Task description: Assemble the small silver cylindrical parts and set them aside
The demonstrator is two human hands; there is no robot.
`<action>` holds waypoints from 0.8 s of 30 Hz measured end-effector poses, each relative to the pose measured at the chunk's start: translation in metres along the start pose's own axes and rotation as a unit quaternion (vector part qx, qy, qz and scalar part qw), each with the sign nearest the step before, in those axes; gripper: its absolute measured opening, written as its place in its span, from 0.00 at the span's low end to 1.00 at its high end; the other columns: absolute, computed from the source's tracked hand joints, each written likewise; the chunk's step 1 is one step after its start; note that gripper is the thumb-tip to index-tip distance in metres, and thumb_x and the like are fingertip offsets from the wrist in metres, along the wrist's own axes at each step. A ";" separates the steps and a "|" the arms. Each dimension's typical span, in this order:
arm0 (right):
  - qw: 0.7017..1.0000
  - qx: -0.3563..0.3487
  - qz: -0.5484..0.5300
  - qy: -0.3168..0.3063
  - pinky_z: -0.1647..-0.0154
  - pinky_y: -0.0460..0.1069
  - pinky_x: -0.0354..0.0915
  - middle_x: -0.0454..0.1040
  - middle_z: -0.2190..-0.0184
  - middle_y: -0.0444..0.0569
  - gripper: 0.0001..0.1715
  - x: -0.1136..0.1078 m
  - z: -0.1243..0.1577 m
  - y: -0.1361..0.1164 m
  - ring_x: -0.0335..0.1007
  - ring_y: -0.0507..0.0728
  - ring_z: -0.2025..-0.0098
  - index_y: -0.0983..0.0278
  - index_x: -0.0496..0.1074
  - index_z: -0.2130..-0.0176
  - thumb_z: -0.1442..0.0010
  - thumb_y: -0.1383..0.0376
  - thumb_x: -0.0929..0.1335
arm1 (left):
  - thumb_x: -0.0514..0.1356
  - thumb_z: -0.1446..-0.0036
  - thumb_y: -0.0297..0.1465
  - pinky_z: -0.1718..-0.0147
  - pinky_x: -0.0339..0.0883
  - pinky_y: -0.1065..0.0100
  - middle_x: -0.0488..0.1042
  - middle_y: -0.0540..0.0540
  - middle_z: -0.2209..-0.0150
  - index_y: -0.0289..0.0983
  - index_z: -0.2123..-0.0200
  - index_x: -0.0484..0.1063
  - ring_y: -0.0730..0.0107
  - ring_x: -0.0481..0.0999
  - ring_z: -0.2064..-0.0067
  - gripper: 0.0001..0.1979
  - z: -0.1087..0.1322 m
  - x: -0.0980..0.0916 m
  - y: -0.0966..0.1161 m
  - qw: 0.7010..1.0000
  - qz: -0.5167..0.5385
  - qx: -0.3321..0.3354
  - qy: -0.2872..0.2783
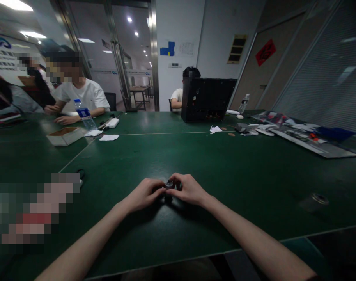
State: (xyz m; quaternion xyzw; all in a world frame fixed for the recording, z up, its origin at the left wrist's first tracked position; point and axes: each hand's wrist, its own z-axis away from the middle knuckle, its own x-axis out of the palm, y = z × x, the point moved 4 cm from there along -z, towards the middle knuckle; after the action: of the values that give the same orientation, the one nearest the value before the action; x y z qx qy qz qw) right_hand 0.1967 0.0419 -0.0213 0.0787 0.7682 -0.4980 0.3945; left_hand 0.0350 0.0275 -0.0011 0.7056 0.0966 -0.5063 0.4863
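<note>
Between my two hands, near the middle of the green table [131, 160], is a small grey cylindrical part [169, 185] with a dark piece on top. My left hand [147, 192] pinches it from the left side with thumb and fingers. From the right, my right hand [188, 188] closes on it too, its index finger curled by the dark top. The fingertips hide much of the part, so its exact kind cannot be made out. Farther right on the table lies a larger grey cylinder [314, 203], slightly blurred.
A blurred-out item [40, 208] lies at left. Beyond it are an open box [66, 136] and a water bottle [84, 114]. A black boxy device [208, 99] stands at the back, with clutter on a board [309, 142] at right. People sit across the table.
</note>
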 end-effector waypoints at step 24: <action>0.999 0.009 0.030 0.015 0.71 0.45 0.57 0.72 0.73 0.46 0.21 -0.001 -0.001 -0.004 0.66 0.51 0.72 0.64 0.69 0.67 0.43 0.49 0.66 | 0.48 0.37 0.40 0.72 0.56 0.73 0.62 0.52 0.74 0.33 0.70 0.67 0.73 0.62 0.72 0.18 -0.002 0.008 -0.006 0.983 0.175 -0.033 -0.034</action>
State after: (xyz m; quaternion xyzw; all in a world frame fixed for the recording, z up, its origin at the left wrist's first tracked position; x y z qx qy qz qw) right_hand 0.1949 0.0407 -0.0180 0.1125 0.7668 -0.4920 0.3967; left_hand 0.0364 0.0294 -0.0104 0.6771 -0.0284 -0.4338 0.5938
